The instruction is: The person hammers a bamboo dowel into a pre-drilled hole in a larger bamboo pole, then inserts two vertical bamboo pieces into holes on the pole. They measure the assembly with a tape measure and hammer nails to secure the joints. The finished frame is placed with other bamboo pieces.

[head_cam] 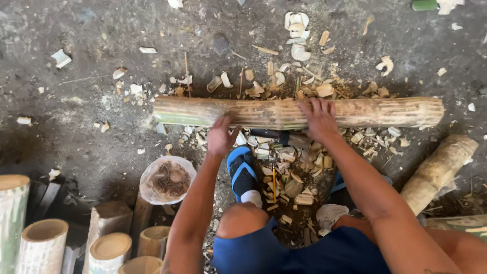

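pole: long bamboo pole (284, 112) lies across the dirt floor (76, 127), far of the feet
grip: left hand (221, 136) and right hand (318, 119) rest flat on it, not clenched
feel: looks stiff, heavyish, splintery, so 2 hands near the middle

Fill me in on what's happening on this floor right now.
A person crouches over a long bamboo pole lying crosswise on the dirt floor. The right hand rests flat on top of the pole near its middle, and the left hand presses against its near side. Bamboo chips litter the ground around the person's feet. Cut bamboo sections stand at the lower left, and another bamboo piece lies to the right.
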